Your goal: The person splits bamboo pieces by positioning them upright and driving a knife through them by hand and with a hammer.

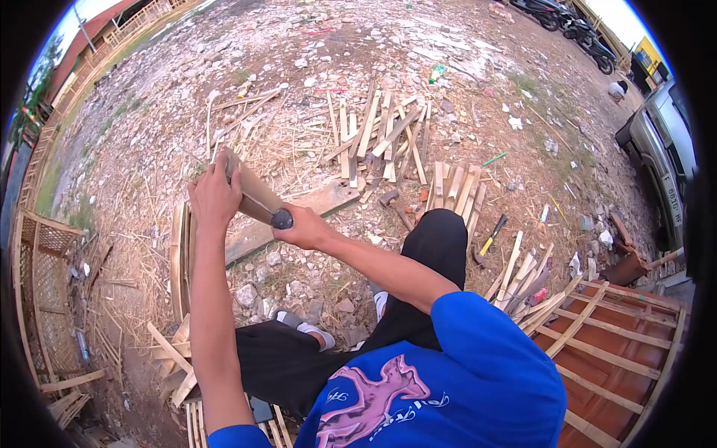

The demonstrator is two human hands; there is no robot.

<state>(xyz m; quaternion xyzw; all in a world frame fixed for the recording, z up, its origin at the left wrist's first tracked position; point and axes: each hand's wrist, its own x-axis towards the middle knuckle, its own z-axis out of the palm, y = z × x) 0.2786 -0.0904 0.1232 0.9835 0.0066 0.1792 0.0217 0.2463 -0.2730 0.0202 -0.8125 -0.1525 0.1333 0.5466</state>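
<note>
My left hand (215, 196) is closed around the upper part of a wide split bamboo piece (254, 179), held tilted in front of me. My right hand (302, 228) grips a tool by its handle, whose dark rounded end (281, 219) points up at me. A thin blade-like edge runs from that handle along the bamboo toward my left hand, so it looks like a large knife; most of it is hidden. Beneath both hands a long wooden plank (321, 203) lies on the ground.
Cut bamboo strips (381, 134) lie ahead, with more stacked (455, 187) by my knee. A hammer (396, 205) and a yellow-handled tool (489, 240) rest nearby. At right are a slatted bamboo frame (612, 358) and a parked car (661, 142); a woven bamboo panel (41, 291) stands left.
</note>
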